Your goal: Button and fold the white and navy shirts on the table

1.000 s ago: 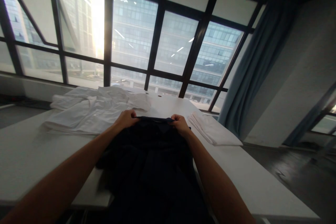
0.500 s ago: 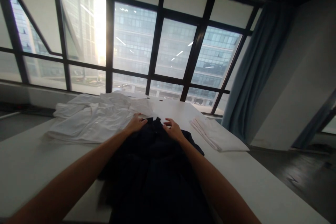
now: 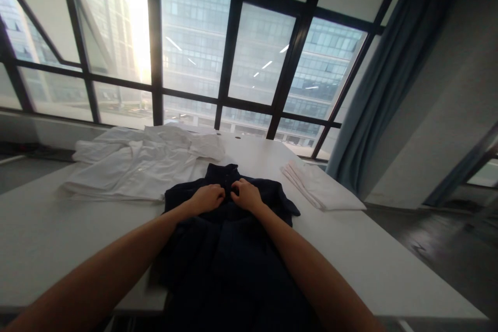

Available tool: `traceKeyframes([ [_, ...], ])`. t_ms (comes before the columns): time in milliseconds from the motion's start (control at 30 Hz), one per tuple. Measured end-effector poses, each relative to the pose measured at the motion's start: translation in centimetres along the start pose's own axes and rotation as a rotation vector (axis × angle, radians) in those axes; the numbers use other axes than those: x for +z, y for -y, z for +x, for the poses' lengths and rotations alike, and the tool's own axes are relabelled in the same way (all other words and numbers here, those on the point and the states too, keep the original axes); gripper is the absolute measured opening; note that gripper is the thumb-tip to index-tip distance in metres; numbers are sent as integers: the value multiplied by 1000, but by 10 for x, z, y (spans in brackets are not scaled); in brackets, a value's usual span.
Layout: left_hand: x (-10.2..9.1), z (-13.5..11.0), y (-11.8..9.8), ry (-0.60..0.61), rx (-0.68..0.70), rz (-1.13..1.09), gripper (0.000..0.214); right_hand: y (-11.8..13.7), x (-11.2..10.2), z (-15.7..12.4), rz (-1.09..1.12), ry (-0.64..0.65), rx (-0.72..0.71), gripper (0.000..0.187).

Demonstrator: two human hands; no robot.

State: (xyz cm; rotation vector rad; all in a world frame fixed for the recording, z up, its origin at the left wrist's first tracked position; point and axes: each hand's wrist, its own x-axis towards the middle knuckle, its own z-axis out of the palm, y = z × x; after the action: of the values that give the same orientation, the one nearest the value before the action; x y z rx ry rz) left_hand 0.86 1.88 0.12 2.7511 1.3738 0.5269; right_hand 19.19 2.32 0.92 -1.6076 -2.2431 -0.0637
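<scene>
A dark navy shirt point(image 3: 229, 213) lies on the white table point(image 3: 89, 244), its collar pointing toward the window and its lower part reaching the near edge. My left hand point(image 3: 209, 197) is on the front of the shirt just below the collar, fingers closed on the cloth. Close beside it, my right hand point(image 3: 246, 195) pinches the other side of the front opening. A small gap separates the two hands. The fingertips are partly hidden, and the lower shirt is too dark for detail.
White shirts point(image 3: 132, 166) lie spread out at the left on the table. A folded pale cloth point(image 3: 322, 187) rests near the right edge. Beyond the table stand large black-framed windows point(image 3: 194, 36), with a blue-grey curtain point(image 3: 373, 88) at the right.
Both hands have moved from the collar down to the front of the shirt, closing on the cloth. The collar and shoulders now show spread out. The view has tilted slightly downward.
</scene>
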Motion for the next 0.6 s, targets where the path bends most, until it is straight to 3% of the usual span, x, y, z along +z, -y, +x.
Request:
traceKeyframes([
  [100, 1, 0, -1, -14, -27, 0, 21, 1, 2, 2, 22, 2, -53, 23],
  [233, 1, 0, -3, -34, -113, -21, 21, 2, 5, 4, 74, -30, 17, 23],
  [400, -3, 1, -6, -75, -206, -15, 25, -1, 6, 3, 400, -62, 51, 25],
  [500, -5, 1, -8, -120, -183, -56, 23, -6, 7, 2, 596, -71, 23, 24],
  [600, -4, 1, -8, -156, -145, -86, 21, -11, 7, 2, 658, -53, 19, 23],
])
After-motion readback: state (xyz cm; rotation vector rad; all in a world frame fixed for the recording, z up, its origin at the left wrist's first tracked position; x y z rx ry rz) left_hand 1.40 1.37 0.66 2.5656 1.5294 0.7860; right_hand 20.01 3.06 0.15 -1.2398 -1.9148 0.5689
